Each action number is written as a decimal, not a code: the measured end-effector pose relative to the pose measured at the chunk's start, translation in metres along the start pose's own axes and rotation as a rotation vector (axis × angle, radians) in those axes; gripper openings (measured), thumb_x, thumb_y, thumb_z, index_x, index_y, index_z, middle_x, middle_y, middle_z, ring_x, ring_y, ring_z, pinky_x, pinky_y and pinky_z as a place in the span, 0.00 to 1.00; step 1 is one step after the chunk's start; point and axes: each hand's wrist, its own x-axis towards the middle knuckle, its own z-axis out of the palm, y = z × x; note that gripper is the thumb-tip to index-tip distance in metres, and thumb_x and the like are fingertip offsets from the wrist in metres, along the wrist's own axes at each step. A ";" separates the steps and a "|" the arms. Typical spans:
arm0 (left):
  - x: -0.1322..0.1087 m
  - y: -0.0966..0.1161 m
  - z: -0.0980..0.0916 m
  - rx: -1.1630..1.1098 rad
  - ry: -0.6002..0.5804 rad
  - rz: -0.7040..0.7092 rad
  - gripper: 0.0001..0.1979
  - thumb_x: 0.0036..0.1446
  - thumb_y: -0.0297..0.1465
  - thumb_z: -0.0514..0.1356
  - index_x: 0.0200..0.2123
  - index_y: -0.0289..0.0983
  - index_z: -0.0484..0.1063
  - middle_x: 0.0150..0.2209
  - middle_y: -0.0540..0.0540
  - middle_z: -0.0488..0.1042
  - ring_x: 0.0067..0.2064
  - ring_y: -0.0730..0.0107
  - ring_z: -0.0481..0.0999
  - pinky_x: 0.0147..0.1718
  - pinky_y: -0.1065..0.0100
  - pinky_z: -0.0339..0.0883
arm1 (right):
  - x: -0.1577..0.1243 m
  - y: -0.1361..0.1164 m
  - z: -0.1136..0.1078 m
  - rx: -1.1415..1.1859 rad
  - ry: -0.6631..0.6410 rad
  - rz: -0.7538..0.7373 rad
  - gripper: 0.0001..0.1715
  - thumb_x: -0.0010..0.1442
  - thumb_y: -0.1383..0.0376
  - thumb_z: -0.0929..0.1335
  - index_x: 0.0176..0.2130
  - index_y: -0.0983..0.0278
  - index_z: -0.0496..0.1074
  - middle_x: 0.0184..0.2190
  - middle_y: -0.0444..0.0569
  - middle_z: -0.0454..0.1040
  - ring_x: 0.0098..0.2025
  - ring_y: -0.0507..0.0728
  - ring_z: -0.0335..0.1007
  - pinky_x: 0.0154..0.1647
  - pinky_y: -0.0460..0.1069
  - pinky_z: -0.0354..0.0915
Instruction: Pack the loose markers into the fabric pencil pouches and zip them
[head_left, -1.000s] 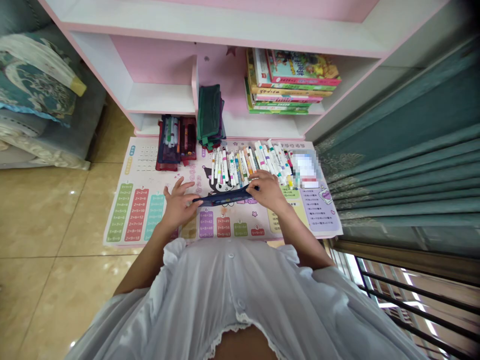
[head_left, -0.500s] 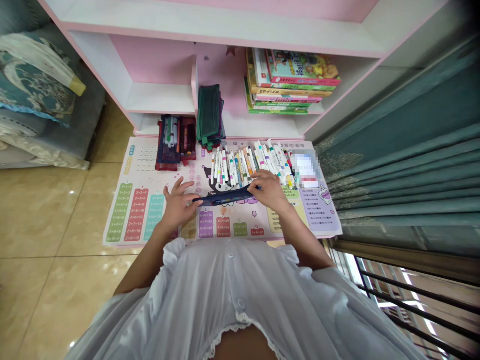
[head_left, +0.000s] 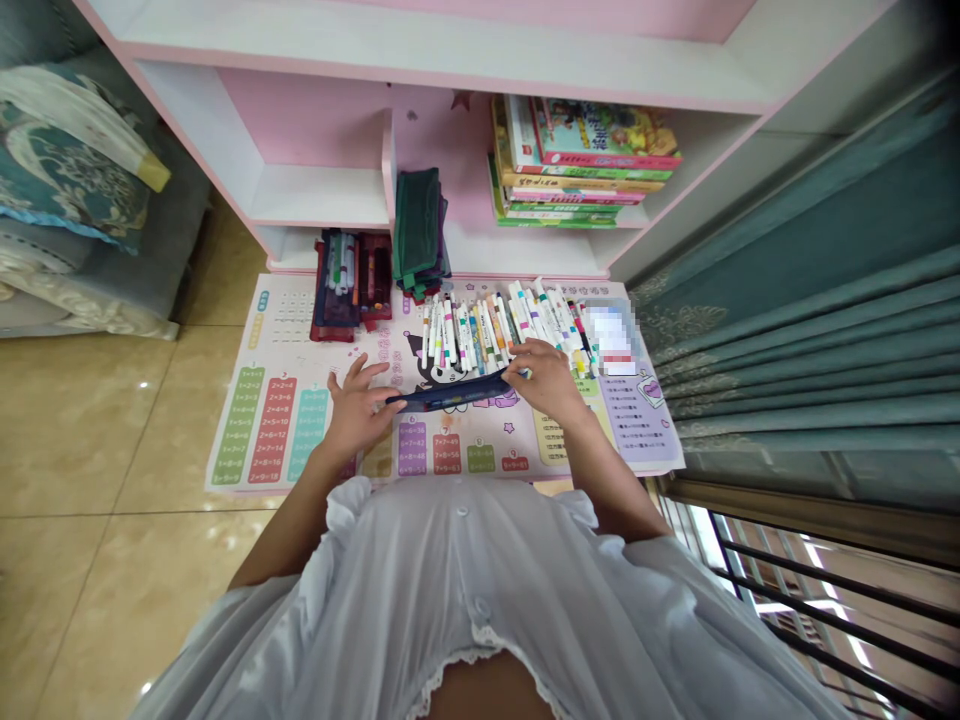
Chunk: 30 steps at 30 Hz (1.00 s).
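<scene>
A dark blue zip pouch is stretched between my two hands, just above the printed desk mat. My left hand pinches its left end between thumb and forefinger, with the other fingers spread. At the opposite end my right hand has thumb and fingertips closed on the pouch's upper corner. Beyond the pouch lies a row of white markers with coloured bands, side by side. What is inside the pouch cannot be made out clearly.
Filled red and blue pouches lie at the back left, beside a stack of green mesh pouches against the shelf. Books are piled on the shelf. A blurred white object sits right of the markers, near a curtain.
My right hand has shifted slightly to the right along the pouch's upper edge. My left hand stays in place, still pinching the left end.
</scene>
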 end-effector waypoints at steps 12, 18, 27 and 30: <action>0.000 0.001 -0.002 0.005 -0.010 0.004 0.10 0.58 0.41 0.61 0.34 0.45 0.80 0.59 0.45 0.69 0.68 0.45 0.54 0.62 0.31 0.36 | -0.004 0.006 0.002 0.058 0.130 -0.032 0.09 0.53 0.64 0.70 0.22 0.59 0.74 0.46 0.50 0.77 0.56 0.67 0.68 0.57 0.69 0.58; 0.001 0.002 -0.003 -0.001 -0.020 -0.009 0.09 0.57 0.41 0.62 0.33 0.45 0.80 0.59 0.44 0.70 0.68 0.45 0.54 0.61 0.30 0.36 | -0.005 0.006 0.002 0.058 0.160 -0.049 0.09 0.53 0.64 0.70 0.22 0.59 0.74 0.45 0.49 0.78 0.54 0.67 0.69 0.57 0.69 0.59; 0.000 0.001 -0.002 -0.003 -0.004 0.008 0.08 0.57 0.40 0.62 0.33 0.45 0.79 0.59 0.45 0.70 0.68 0.45 0.54 0.61 0.30 0.36 | -0.006 0.011 0.004 0.096 0.164 -0.039 0.09 0.54 0.62 0.69 0.24 0.58 0.75 0.44 0.49 0.78 0.51 0.65 0.71 0.54 0.64 0.65; 0.000 0.001 -0.002 -0.005 -0.004 0.008 0.09 0.58 0.40 0.61 0.33 0.45 0.79 0.59 0.45 0.70 0.68 0.45 0.54 0.61 0.31 0.35 | -0.007 0.013 0.003 0.095 0.190 -0.030 0.09 0.54 0.62 0.68 0.24 0.58 0.75 0.43 0.49 0.78 0.51 0.65 0.71 0.54 0.64 0.65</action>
